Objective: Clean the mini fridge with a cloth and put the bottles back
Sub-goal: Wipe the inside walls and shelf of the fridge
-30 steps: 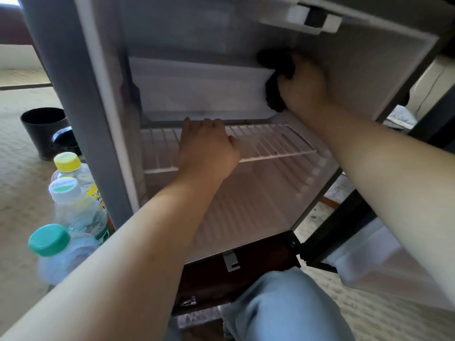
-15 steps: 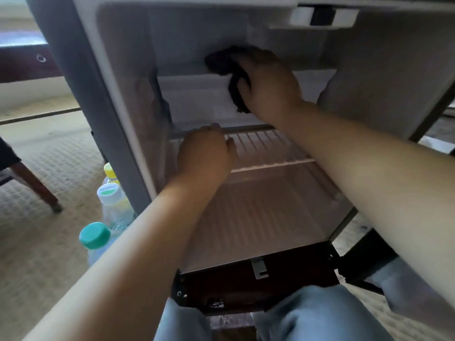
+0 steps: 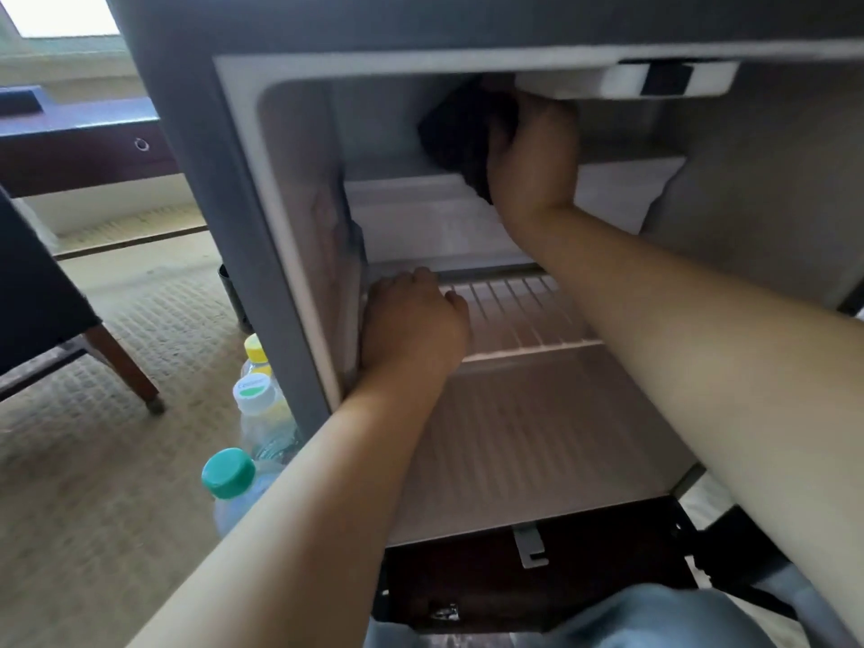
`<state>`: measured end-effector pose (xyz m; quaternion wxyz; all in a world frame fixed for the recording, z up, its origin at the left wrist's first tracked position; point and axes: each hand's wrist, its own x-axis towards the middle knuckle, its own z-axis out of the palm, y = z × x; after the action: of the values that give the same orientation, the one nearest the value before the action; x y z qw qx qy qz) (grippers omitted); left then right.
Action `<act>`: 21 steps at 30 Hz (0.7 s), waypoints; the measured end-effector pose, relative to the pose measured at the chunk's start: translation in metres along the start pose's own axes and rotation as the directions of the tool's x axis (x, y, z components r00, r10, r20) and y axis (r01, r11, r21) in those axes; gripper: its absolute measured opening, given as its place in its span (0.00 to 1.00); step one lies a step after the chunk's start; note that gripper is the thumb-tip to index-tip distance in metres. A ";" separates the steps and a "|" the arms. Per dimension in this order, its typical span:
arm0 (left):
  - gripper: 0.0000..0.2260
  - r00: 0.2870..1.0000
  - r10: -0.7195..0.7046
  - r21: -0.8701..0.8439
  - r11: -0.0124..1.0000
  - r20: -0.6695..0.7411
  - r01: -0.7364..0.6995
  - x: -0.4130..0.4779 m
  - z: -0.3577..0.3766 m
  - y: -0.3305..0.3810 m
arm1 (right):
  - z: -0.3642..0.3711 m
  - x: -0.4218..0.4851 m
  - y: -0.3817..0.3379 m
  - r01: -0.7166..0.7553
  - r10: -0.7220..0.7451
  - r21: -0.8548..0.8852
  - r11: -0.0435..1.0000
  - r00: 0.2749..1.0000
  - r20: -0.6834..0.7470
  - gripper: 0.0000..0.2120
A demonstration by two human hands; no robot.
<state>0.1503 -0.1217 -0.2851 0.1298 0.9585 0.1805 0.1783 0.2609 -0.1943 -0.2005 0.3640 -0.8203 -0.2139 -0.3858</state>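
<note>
The open mini fridge fills the view, its white inside bare of bottles. My right hand is deep in the top of it and grips a dark cloth against the back wall, just under the thermostat box. My left hand rests on the left end of the white wire shelf, fingers curled over its back edge by the left wall. Three plastic bottles stand on the carpet left of the fridge: one with a green cap, one with a white cap, one with a yellow cap.
A dark chair with a wooden leg stands on the beige carpet at the left. A dark wooden ledge runs under the window behind it. My knees in light jeans are in front of the fridge's dark base.
My right hand has moved the cloth left and up along the back wall, from the right corner to under the thermostat box. My left hand slid left along the shelf.
</note>
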 end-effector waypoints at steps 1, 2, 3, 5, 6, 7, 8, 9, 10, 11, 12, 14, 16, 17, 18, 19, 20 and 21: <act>0.16 1.000 -0.002 -0.002 1.000 -0.010 0.002 0.001 0.001 -0.001 | 0.010 0.002 -0.009 -0.087 0.088 0.015 0.996 0.995 -0.048 0.13; 0.16 1.000 -0.002 0.000 1.000 -0.019 0.002 0.002 0.002 -0.001 | 0.019 0.002 -0.020 -0.119 0.121 0.032 0.992 0.989 -0.086 0.13; 0.16 1.000 0.000 0.009 1.000 -0.021 0.000 0.003 0.002 -0.002 | 0.028 0.000 -0.034 -0.101 0.104 0.046 0.994 0.992 -0.076 0.14; 0.19 1.000 0.008 -0.022 1.000 -0.015 -0.009 0.004 0.009 -0.004 | 0.039 -0.008 -0.059 0.023 -0.028 0.086 0.996 0.998 0.063 0.15; 0.21 1.000 0.005 -0.039 0.999 -0.009 -0.006 0.003 0.007 -0.004 | 0.042 -0.007 -0.066 0.087 -0.100 0.094 0.992 0.985 0.139 0.15; 0.20 1.000 -0.017 -0.074 0.997 -0.019 0.016 0.001 0.004 -0.002 | 0.040 -0.004 -0.069 0.127 -0.142 0.086 0.988 0.968 0.206 0.15; 0.17 0.999 -0.021 -0.091 0.996 -0.046 0.017 0.001 0.005 -0.002 | 0.036 0.001 -0.068 0.159 -0.172 0.072 0.985 0.950 0.260 0.15; 0.14 0.997 -0.022 -0.084 0.996 -0.072 0.016 -0.002 0.000 0.001 | 0.031 0.005 -0.064 0.192 -0.202 0.064 0.979 0.934 0.295 0.15; 0.10 0.997 0.002 -0.045 0.999 -0.078 -0.005 -0.006 -0.008 0.007 | 0.026 0.008 -0.056 0.221 -0.223 0.043 0.974 0.928 0.299 0.15; 0.08 0.994 0.028 0.025 0.999 -0.108 -0.025 -0.009 -0.015 0.009 | 0.023 0.009 -0.045 0.226 -0.218 0.001 0.974 0.939 0.268 0.15; 0.08 0.990 0.067 0.068 0.996 -0.123 -0.059 -0.009 -0.017 0.009 | 0.018 0.010 -0.032 0.200 -0.184 -0.062 0.978 0.963 0.195 0.16; 0.13 0.995 0.092 0.049 0.995 -0.042 -0.090 -0.011 -0.016 0.008 | 0.012 0.010 -0.003 0.058 -0.052 -0.179 0.982 0.998 0.036 0.16; 0.15 0.999 0.038 0.028 0.999 0.002 -0.038 -0.010 -0.013 0.006 | 0.002 0.012 0.022 -0.149 0.139 -0.182 0.972 0.988 -0.067 0.17; 0.16 1.000 0.030 0.051 0.998 0.006 -0.030 -0.009 -0.012 0.004 | -0.006 0.016 0.034 -0.243 0.227 -0.166 0.956 0.968 -0.108 0.19; 0.16 1.000 0.018 0.060 0.998 0.003 -0.018 -0.008 -0.010 0.005 | -0.012 0.021 0.047 -0.304 0.284 -0.176 0.936 0.950 -0.129 0.20; 0.16 1.000 0.017 0.069 0.997 0.003 -0.017 -0.008 -0.011 0.007 | -0.019 0.026 0.058 -0.318 0.296 -0.213 0.924 0.947 -0.128 0.21; 0.16 1.000 0.011 0.067 0.998 0.011 -0.012 -0.007 -0.011 0.007 | -0.024 0.025 0.064 -0.294 0.277 -0.255 0.921 0.956 -0.101 0.20; 0.16 1.000 0.013 0.063 0.998 0.009 -0.014 -0.007 -0.012 0.008 | -0.026 0.021 0.065 -0.233 0.229 -0.296 0.926 0.972 -0.050 0.20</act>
<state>0.1421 -0.1288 -0.2737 0.0992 0.9641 0.1790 0.1695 0.3028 -0.2546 -0.2004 0.2799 -0.8825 -0.0522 -0.3744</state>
